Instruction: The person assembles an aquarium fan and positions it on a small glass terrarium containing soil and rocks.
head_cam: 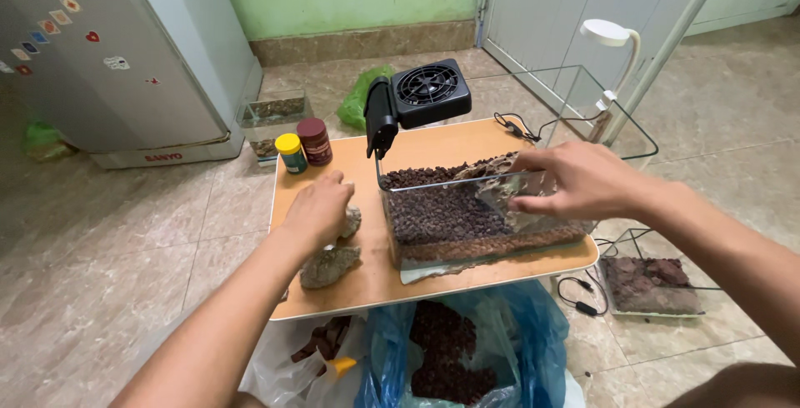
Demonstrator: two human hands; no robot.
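Item: small glass tank (467, 233), rectangular, frameless, set on a low wooden surface (350, 291) over a tiled floor.

Contents: a deep layer of dark brown granular substrate (442, 212) is seen across the bottom, banked higher toward the rear. A rough, pale brown rock (500, 176) is held inside the tank at its right half, at the level of the substrate.

Right hand (575, 181): lowered into the tank, its grip closed about the rock, fingers curled over the top and side.

Left hand (321, 208): laid on a second grey stone (352, 223) on the surface left of the tank; whether the grip is closed on it or merely resting cannot be told. A third, larger stone (331, 266) lies just in front, untouched.

Progress, as judged: substrate is filled; hardscape placement appears under way, one rock in, at least two stones outside. No water or plants are seen in the tank.

Fittings: a black clip-on fan (421, 95) is mounted on the tank's rear left rim; a white gooseneck lamp (612, 37) stands behind.

Nearby: two lidded jars, yellow (292, 154) and dark red (315, 141), at the far corner of the surface; a blue bag (450, 350) of the same dark granules below the front edge; a smaller tank (650, 283) on the floor at right.
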